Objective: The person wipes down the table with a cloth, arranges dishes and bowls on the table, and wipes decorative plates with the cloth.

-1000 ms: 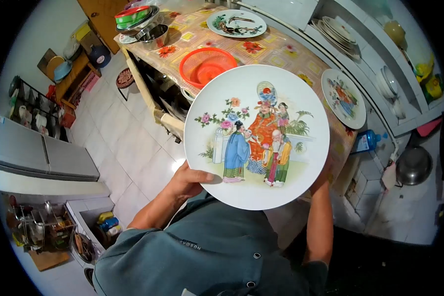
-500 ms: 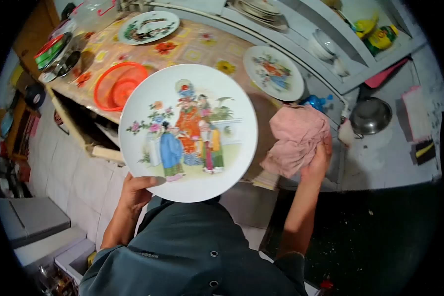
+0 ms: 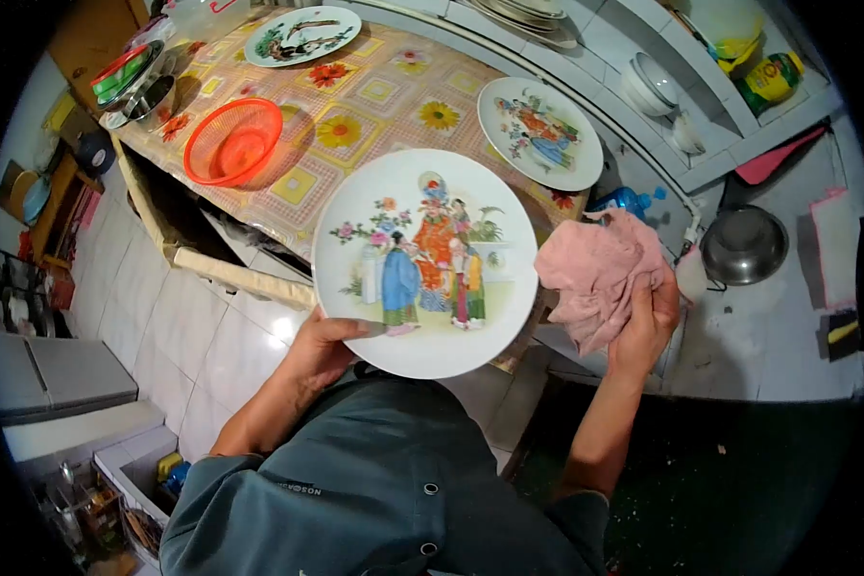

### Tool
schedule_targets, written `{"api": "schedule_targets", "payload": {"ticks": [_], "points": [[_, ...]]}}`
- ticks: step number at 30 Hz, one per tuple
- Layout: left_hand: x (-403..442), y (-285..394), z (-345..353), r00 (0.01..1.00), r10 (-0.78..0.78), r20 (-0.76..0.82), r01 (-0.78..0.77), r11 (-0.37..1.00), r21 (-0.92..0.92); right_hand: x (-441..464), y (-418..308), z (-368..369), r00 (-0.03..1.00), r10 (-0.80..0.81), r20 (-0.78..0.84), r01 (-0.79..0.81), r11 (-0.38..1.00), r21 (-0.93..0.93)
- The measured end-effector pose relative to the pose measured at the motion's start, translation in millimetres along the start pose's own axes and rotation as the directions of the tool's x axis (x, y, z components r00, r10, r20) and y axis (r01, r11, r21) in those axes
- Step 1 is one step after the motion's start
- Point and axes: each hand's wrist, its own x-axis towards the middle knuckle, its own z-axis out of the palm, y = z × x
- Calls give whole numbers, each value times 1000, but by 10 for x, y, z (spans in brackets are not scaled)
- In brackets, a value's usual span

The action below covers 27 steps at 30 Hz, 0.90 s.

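Plate (image 3: 425,264) in your left hand (image 3: 324,350), cloth (image 3: 600,278) in your right hand (image 3: 648,322)

You are holding up a large, round white plate with a smooth, glossy surface, its painted side facing you. Robed figures are filling the middle: one in orange-red, one in bright blue at the left, one in yellow, green and magenta at the right, and another standing behind. Pink and orange blossoms are spreading along the upper left, green fronds along the right, and a broad plain white border is running all around.

The plate is hovering in front of your body, overlapping the near edge of the flower-patterned tabletop (image 3: 384,101) from your viewpoint. Your left hand is gripping its lower left rim, thumb pressing on the front, fingers hiding behind. Your right hand is clutching the soft, dusty-pink cloth, which is bunching into loose folds right by the plate's right edge; you cannot tell whether they are touching.

Beyond, a perforated orange-red plastic basket (image 3: 233,142) is sitting at the left. A second figure-painted plate (image 3: 540,132) is lying at the right, and a white plate with dark branches (image 3: 302,36) is resting farther back.
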Motion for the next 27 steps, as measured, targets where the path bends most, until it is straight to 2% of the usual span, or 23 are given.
{"api": "schedule_targets", "payload": {"ticks": [1,3,8,11,13,14,17,18,21,25,27], "points": [[70,-37,-14,1000,-18,20,19,999,-37,14,69,23,1000,11,10,-11,1000,6],[184,-125,-26,999,-40,19,41,997,-62,42,191,49,994,23,104,-6,988,-156],[243,-210,43,997,-71,12,71,996,-54,27,287,163,983,16,184,15,986,-167],[317,-266,18,996,-89,-18,87,993,-76,111,267,257,981,40,192,6,972,-234],[265,-255,17,993,-106,-42,102,991,-89,102,201,359,953,-4,302,91,957,-275],[253,-245,33,992,-114,-57,109,989,-97,119,198,424,950,12,311,79,957,-280],[258,-224,40,987,-145,-74,139,987,-77,175,228,665,888,-36,459,239,888,-392],[257,-231,31,984,-153,-87,146,986,-86,170,248,747,884,-21,467,230,889,-395],[250,-249,-8,983,-156,-102,153,988,-39,170,376,959,783,14,621,359,805,-472],[242,-269,-1,984,-131,-121,135,991,25,71,482,1264,724,76,686,420,740,-525],[253,-318,-39,984,-123,-133,126,992,17,-130,437,1343,522,36,852,522,777,-353]]}}
